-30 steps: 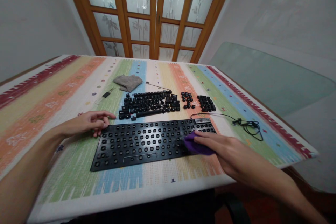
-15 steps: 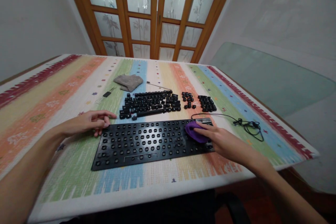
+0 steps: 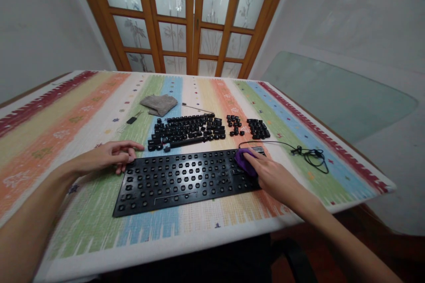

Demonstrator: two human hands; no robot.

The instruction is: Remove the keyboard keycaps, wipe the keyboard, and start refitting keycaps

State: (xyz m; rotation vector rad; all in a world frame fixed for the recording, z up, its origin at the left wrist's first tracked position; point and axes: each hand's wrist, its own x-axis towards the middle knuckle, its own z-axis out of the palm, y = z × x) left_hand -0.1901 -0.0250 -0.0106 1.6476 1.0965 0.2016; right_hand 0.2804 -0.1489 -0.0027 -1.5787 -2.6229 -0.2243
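Observation:
A black keyboard (image 3: 186, 194) with its keycaps off lies flat near the table's front edge, its rows of bare switches facing up. My right hand (image 3: 270, 172) presses a bunched purple cloth (image 3: 245, 162) onto the keyboard's right part, fingers on top of the cloth. At the far left corner of the board, my left hand (image 3: 113, 155) holds on with the thumb at the edge; the index finger stretches past it and the other fingers curl beside the corner. Just beyond the board, the black keycaps (image 3: 189, 127) stand in rows, with a smaller keycap group (image 3: 259, 128) on the right.
A grey cloth (image 3: 158, 104) lies behind the keycaps. Left of it is a small black piece with thin wires (image 3: 132, 120). A thin rod (image 3: 199, 108) lies behind the keycap rows. The keyboard's cable (image 3: 312, 159) is coiled on the right of the striped tablecloth (image 3: 212, 219).
The purple cloth under my right hand has moved slightly toward the keyboard's back edge and looks more bunched. My left hand stays at the corner. The whole view has shifted a little.

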